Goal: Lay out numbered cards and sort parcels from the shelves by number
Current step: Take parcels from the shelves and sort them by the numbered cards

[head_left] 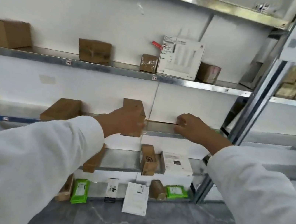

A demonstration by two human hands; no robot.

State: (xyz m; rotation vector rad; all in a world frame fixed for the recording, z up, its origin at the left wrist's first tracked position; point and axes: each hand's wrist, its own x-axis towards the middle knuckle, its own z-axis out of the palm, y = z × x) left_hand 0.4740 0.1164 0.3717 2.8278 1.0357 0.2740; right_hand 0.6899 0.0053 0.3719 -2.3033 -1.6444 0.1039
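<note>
The brown parcel (132, 106) stands on end at the front edge of the middle shelf (161, 131), about midway along it, with its long axis upright. Its lower end shows in front of the shelf's edge. The left hand (123, 121) is the one on it. It grips the parcel's near face from the left, and the fingers wrap round toward the right side, so the parcel lies straight ahead of that arm. Any move out to the sorting spot looks like a plain pull toward the body.

The right hand (191, 128) is just beside the parcel, to its right and apart from it, reaching over the same shelf toward the back edge. Its fingers are curled in, but I cannot tell whether they pinch anything. A flatter brown box (62, 109) lies further left on the shelf.
</note>
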